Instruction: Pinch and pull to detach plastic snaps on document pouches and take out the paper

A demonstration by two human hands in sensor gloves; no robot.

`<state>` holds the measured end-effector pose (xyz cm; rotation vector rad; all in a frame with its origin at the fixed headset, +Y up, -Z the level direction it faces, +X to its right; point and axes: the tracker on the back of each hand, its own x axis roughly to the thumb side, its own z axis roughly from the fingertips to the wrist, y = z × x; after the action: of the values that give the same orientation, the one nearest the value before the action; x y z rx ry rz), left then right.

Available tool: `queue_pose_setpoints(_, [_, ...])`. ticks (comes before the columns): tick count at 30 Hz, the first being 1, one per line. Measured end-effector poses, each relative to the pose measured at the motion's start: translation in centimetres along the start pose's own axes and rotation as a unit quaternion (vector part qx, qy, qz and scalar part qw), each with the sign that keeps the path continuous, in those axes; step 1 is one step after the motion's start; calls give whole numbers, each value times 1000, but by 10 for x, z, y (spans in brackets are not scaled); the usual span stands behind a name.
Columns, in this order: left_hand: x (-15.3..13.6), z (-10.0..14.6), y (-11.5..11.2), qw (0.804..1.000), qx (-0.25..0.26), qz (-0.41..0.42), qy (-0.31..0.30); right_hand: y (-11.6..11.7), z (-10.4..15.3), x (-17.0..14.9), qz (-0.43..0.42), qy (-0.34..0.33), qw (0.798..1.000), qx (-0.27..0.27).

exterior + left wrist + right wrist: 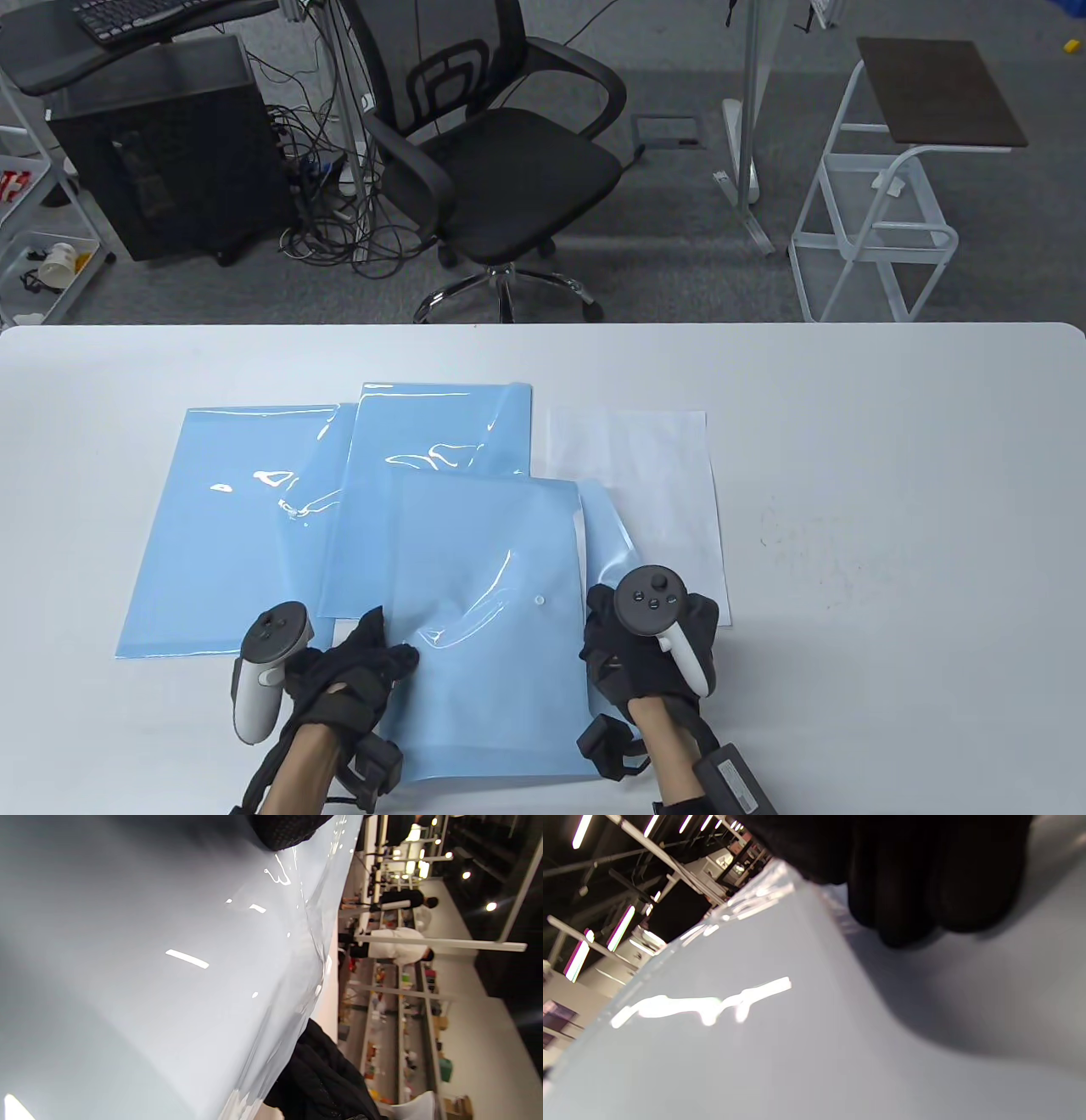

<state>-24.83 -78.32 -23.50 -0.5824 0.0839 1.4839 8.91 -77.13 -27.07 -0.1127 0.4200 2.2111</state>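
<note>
Since a white sheet of paper (645,492) already lies on the table (891,475) to the right of the pouches, at least one pouch seems emptied, and the work looks to be somewhere in the middle. Three blue pouches are in sight: a far-left pouch (221,526), a middle pouch (424,458) overlapping it, and the nearest pouch (492,611) lying on top between the two hands. Its round snap (540,599) shows near the right edge, with the flap (604,535) turned outward beside it, so I judge it undone and its paper still to come out. The left hand (356,662) lies on the pouch's left edge, fingers bent over it. The right hand (649,632) sits at the right edge by the flap; whether it pinches anything I cannot tell.
</note>
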Motion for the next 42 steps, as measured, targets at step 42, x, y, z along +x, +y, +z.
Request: queue_pose_setpoints(42, [-6,1,8,1000,17,7,4,-7,12,5,-70,-41,996,-21])
